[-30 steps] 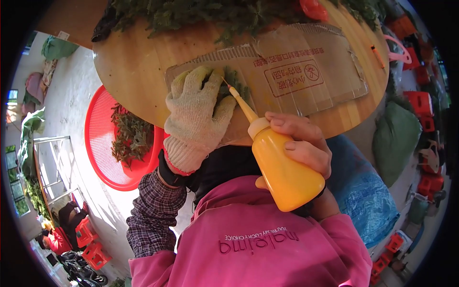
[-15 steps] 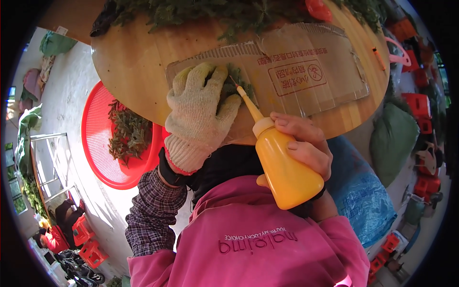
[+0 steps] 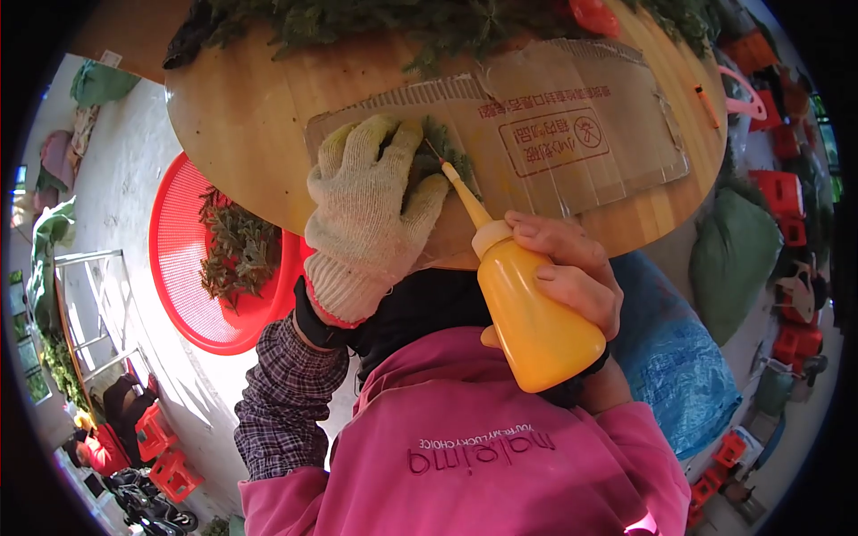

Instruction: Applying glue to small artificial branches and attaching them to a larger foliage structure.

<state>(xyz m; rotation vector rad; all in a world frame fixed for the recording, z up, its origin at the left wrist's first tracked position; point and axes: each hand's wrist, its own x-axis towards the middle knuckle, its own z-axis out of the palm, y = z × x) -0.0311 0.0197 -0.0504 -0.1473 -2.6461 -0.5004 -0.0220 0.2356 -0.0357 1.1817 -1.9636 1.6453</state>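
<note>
My right hand (image 3: pixel 576 272) is wrapped round a yellow squeeze bottle (image 3: pixel 541 322). The bottle is tilted, with its long nozzle pointing up and left. A thin needle-like tip at the nozzle's end reaches a small green sprig (image 3: pixel 458 161) on a flattened cardboard sheet (image 3: pixel 635 152). My left hand (image 3: pixel 371 192), in a white knit glove with yellowed fingertips, rests on the cardboard's left part. Its thumb and fingers hold the sprig, which shows between and beyond them; the rest of it is hidden under the glove.
Green branches (image 3: pixel 384 27) lie along the far side of the round wooden table (image 3: pixel 241 116), beside a red object (image 3: pixel 594 16). An orange pen-like tool (image 3: pixel 707 107) lies at its right edge. A red basket (image 3: pixel 183 259) with sprigs stands lower left, a blue bag (image 3: pixel 670 357) lower right.
</note>
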